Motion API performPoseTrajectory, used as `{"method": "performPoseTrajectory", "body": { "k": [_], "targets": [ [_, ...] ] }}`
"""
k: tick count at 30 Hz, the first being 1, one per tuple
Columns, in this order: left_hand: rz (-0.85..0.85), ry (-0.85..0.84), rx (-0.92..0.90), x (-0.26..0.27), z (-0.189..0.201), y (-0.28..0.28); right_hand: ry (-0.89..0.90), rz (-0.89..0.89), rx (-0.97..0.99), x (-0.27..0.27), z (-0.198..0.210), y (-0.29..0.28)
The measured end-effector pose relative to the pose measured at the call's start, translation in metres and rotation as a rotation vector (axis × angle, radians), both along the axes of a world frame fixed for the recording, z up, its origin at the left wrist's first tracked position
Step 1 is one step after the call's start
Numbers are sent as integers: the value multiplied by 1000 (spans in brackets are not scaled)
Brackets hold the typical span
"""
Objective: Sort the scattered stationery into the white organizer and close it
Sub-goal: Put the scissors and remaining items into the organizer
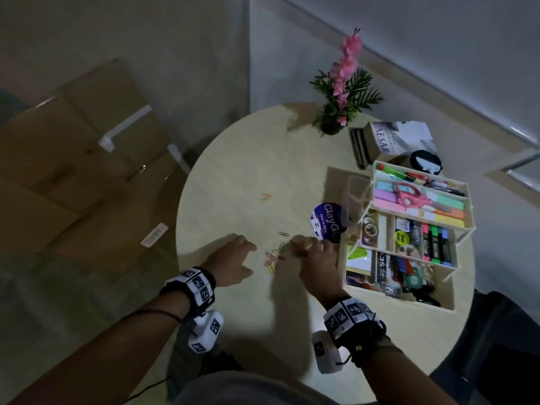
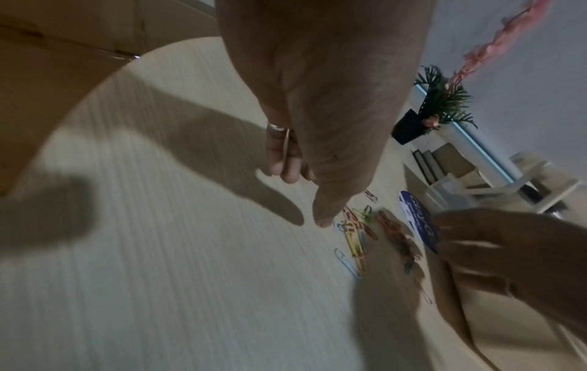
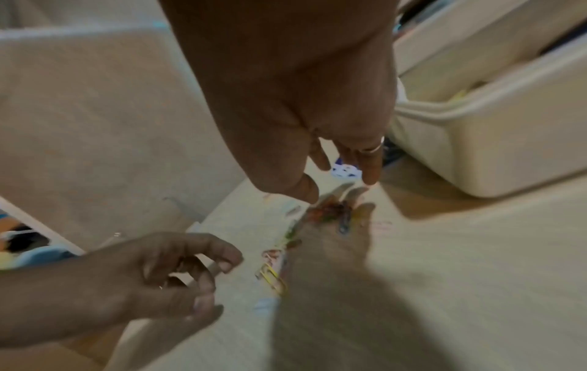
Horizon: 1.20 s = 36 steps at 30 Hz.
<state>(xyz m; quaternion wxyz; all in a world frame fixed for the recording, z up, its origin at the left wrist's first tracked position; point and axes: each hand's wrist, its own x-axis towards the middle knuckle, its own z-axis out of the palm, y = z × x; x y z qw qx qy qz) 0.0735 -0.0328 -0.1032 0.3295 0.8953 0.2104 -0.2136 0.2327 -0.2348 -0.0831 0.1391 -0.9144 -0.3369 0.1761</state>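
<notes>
A: Where do the paper clips [image 1: 271, 258] lie from your hands?

B: They lie in a loose heap on the round table [image 1: 233, 182], between your two hands. Your left hand [image 1: 233, 260] is just to their left, and your right hand [image 1: 314, 254] is just to their right and a little farther up the table.

A: What are your fingers doing?

B: Your left hand holds nothing; its fingers are loosely curled and spread above the tabletop. Your right hand has its fingertips drawn together over the near end of the heap, but the blur hides whether it pinches a clip, so I cannot tell.

A: Which way do the clips run?

B: Most point along a slanted line, from near you on the right up and away. One clip [image 1: 283, 234] lies apart, farther up the table, and a small orange one [image 1: 266, 196] is well apart beyond it.

A: And the white organizer [image 1: 409, 229]?

B: It stands open to the right of your right hand, with its trays stepped out, so your right hand is the nearer one for carrying. I judge you should sweep the heap rightward with your left hand and gather it with your right.
</notes>
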Motion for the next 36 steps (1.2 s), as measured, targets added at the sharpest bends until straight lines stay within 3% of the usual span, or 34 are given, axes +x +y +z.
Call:
{"method": "performPoseTrajectory", "body": {
  "k": [5,9,15,22,25,36],
  "targets": [
    [57,-194,40,32,-2,31,-2,-187,18,-13,-30,-7],
    [123,-212,100,85,-3,61,-37,-121,139,-29,-23,7],
    [-144,-174,199,122,-4,67,-94,-117,163,-46,-23,19],
    [-457,-236,260,114,-7,17,-63,-177,215,-44,-23,21],
    [-507,-251,281,110,-3,-5,-39,-167,204,-40,-25,26],
    [-194,-175,98,106,-1,-17,48,-184,131,-11,-34,23]
  ]
}}
